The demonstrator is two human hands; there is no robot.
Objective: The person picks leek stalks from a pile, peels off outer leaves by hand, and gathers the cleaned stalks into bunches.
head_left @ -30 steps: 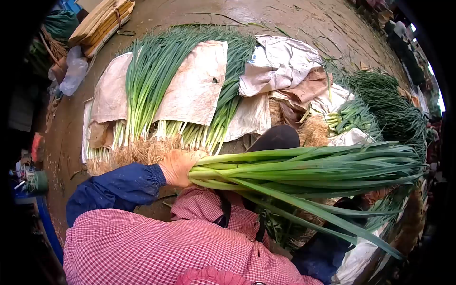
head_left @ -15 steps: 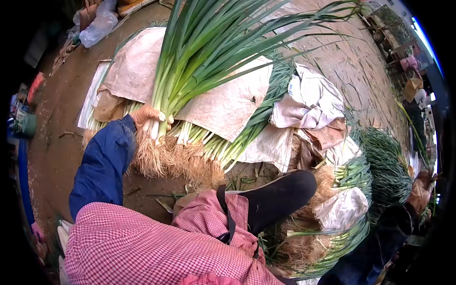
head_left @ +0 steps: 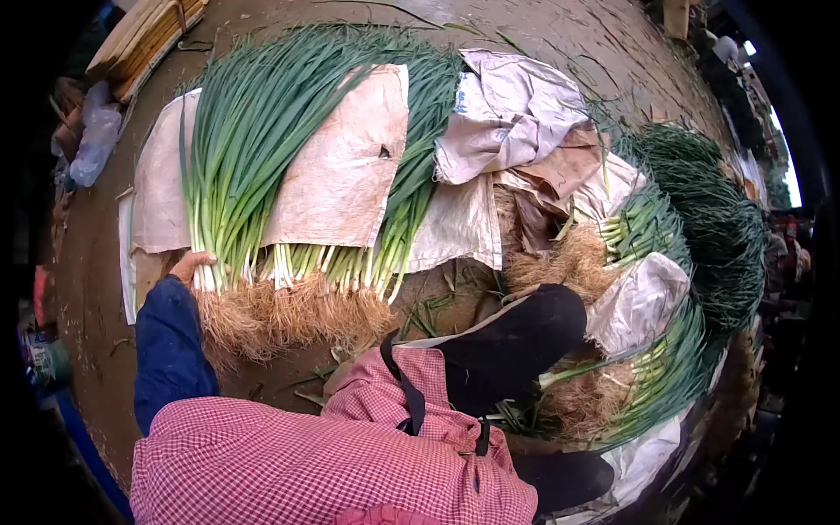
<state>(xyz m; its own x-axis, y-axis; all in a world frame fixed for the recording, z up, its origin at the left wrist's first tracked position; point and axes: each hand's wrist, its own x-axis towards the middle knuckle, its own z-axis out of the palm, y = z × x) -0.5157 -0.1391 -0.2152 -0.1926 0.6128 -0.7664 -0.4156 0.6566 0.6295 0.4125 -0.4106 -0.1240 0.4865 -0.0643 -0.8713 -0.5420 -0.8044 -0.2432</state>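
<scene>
A wide bunch of green onions (head_left: pixel 254 149) lies spread over a pinkish-beige sack (head_left: pixel 337 162), its leaves fanning away from me and its hairy roots towards me. My left hand (head_left: pixel 191 264), in a dark blue sleeve, is at the bunch's left edge, just above the roots. It is closed on the white stalks there, with some fingers hidden under or behind them. More green onions (head_left: pixel 350 262) lie beneath the sack, with white stems and tan roots sticking out along its near edge. My right hand is out of view.
A crumpled whitish sack (head_left: pixel 516 109) lies right of the onions. More onion bunches (head_left: pixel 643 223) and a dark green heap (head_left: pixel 704 219) are farther right. My dark shoe (head_left: pixel 516 346) is close to the roots. Wooden boards (head_left: pixel 144 44) and a plastic bag (head_left: pixel 94 144) are at upper left.
The raised bunch of green onions has come down onto the sack and spread flat. My left hand has moved left and lower with it. The view has turned towards the right.
</scene>
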